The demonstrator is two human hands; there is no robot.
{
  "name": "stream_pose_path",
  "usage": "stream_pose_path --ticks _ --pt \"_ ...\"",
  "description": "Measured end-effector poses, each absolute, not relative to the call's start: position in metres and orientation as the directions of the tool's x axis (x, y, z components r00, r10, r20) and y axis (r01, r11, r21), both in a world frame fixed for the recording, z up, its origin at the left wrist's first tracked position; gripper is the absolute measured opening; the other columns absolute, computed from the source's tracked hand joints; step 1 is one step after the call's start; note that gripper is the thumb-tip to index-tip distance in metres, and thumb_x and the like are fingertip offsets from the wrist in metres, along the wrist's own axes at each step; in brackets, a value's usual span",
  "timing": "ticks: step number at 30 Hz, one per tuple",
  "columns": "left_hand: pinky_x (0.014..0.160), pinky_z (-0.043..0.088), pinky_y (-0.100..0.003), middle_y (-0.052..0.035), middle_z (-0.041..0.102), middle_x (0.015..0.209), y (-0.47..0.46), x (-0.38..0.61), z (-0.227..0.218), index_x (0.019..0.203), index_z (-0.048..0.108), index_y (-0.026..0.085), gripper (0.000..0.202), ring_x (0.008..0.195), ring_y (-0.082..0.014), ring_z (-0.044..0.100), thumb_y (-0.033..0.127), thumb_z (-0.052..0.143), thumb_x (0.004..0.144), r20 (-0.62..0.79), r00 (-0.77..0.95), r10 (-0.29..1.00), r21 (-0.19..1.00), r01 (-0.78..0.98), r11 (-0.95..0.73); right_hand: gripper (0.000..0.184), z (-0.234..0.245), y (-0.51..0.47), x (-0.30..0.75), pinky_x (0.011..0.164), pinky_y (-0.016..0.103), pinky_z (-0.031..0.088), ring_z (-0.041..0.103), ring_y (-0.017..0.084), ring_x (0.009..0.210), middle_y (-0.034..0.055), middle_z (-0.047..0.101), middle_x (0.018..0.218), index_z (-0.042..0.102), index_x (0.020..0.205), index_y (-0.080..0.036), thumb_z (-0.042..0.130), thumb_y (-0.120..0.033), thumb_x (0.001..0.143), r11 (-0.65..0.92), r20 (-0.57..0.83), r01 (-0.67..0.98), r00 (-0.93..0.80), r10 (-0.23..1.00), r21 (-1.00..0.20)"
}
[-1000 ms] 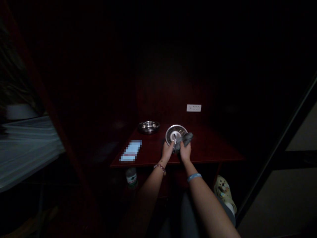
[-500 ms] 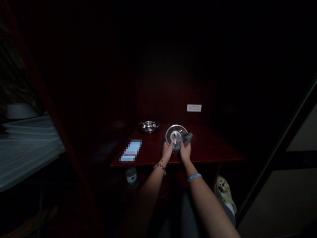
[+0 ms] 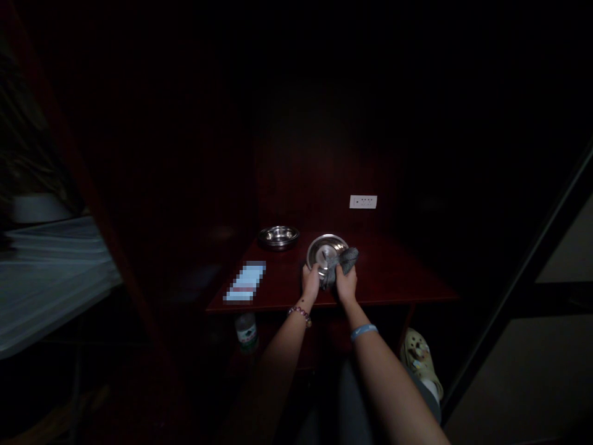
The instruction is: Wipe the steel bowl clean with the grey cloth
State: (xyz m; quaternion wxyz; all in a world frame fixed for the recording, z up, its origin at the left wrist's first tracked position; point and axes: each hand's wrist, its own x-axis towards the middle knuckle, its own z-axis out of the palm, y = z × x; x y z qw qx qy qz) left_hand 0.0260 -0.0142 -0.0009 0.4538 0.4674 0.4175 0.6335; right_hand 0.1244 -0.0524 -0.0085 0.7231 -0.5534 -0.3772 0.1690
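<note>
A shiny metal bowl [image 3: 319,248] is held up over the dark red desk [image 3: 389,284], its hollow side facing me. My left hand [image 3: 311,284] grips its lower left rim, thumb on the inside. In my right hand [image 3: 346,284] is a grey cloth [image 3: 348,256], bunched against the bowl's lower right rim with the thumb on top. The fingers of both hands behind the bowl and cloth are hidden. Farther back on the left, more metal bowls [image 3: 278,237] appear stacked on the desk.
Left of my hands lies a bright, pixelated flat object [image 3: 246,282]. A white socket panel [image 3: 363,202] is on the back wall. Below the desk stand a clear bottle [image 3: 246,332] at left and a foot in a pale clog [image 3: 419,358] at right. Translucent plastic bins [image 3: 60,266] are at far left.
The bowl has shifted slightly left and turned a little in my hands. My left hand has moved slightly left, and the cloth a bit left too.
</note>
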Motion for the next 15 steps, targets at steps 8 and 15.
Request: stream_pose_path --ticks 8,15 --pt "0.086 0.053 -0.032 -0.0111 0.075 0.100 -0.0163 0.0272 -0.0010 0.096 0.069 0.013 0.021 0.091 -0.0206 0.070 0.021 0.058 0.080 0.286 -0.116 0.951 0.933 -0.194 -0.304 0.043 -0.0082 -0.0533 0.1254 0.096 0.037 0.051 0.068 0.025 0.105 0.0100 0.073 0.111 0.061 0.119 -0.017 0.060 -0.036 0.081 0.316 0.346 0.172 0.667 0.659 -0.933" --pt "0.090 0.052 -0.032 -0.0127 0.074 0.105 -0.0199 0.0282 0.0007 0.100 0.069 0.013 0.021 0.097 -0.0217 0.070 0.022 0.059 0.084 0.304 -0.103 0.947 0.931 -0.181 -0.318 0.043 -0.0083 -0.0548 0.1264 0.094 0.038 0.052 0.069 0.026 0.102 0.0096 0.074 0.106 0.061 0.119 -0.018 0.060 -0.037 0.080 0.354 0.379 0.181 0.669 0.640 -0.918"
